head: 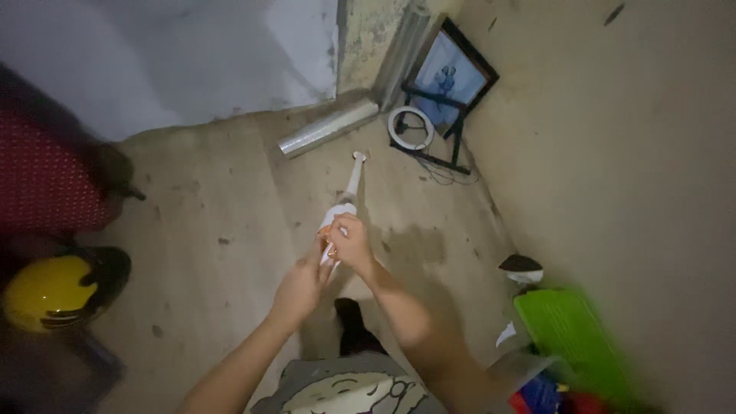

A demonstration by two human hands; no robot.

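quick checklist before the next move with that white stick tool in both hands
1. Right hand grips the white stick-shaped tool at its thick end: ok.
2. Left hand supports it: fingertips touch the tool's lower end just below the right hand: ok.
3. Tool's narrow tip free: it points away over the bare floor, nothing touching it: ok.
4. Orange part between the fingers: too small and covered to identify: cannot tell.
5. Floor ahead: a roll of clear film and a white ring light lie beyond the tip, apart from it: ok.
6. Lighting: dim, fine detail is hard to see: not ok.
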